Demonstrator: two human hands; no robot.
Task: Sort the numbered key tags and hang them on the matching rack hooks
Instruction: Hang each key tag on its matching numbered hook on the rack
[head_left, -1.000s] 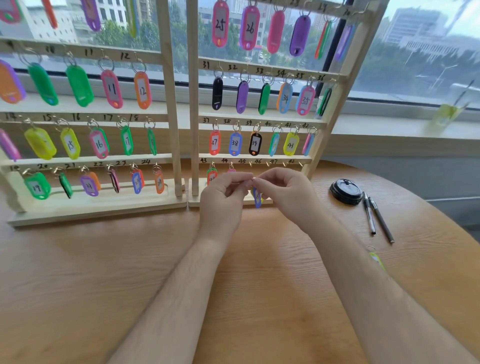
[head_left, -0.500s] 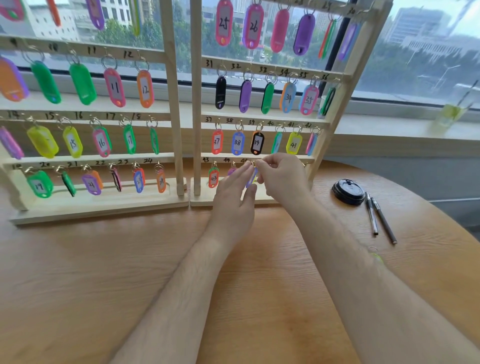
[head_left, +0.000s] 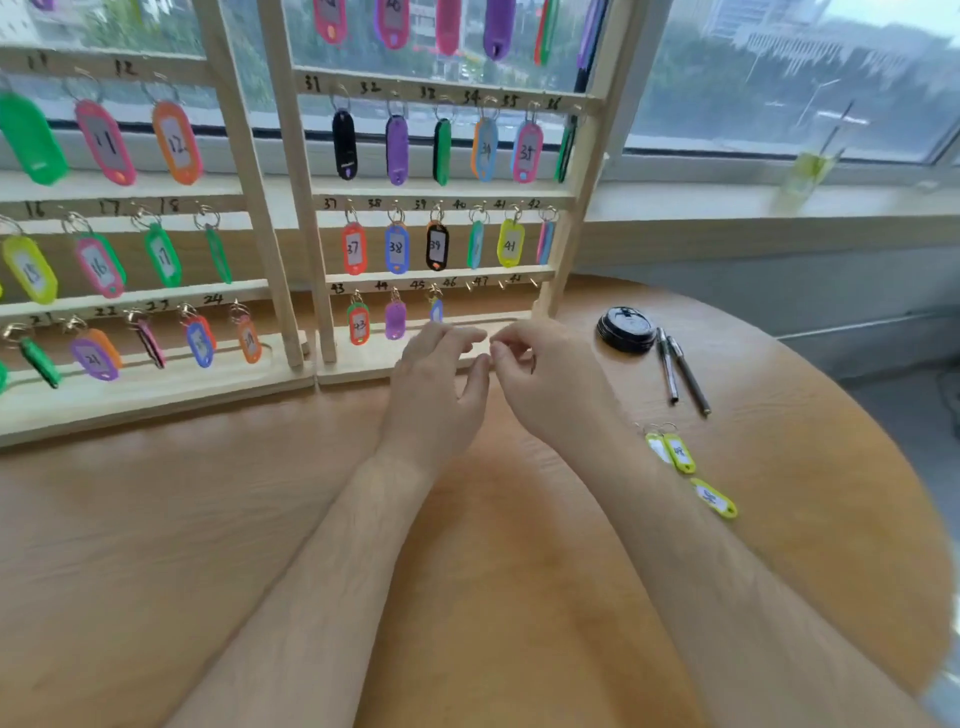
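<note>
I took it for an office room high in a city building. The wide window (head_left: 779, 78) behind the round wooden tabletop (head_left: 156, 545) looked out on towers and treetops. Two pens (head_left: 680, 371) and a black cup lid (head_left: 626, 330) lay on that tabletop, a cup of greenish drink (head_left: 808, 169) stood on the sill (head_left: 727, 208), and numbered wooden key racks (head_left: 291, 171) stood before the glass.
</note>
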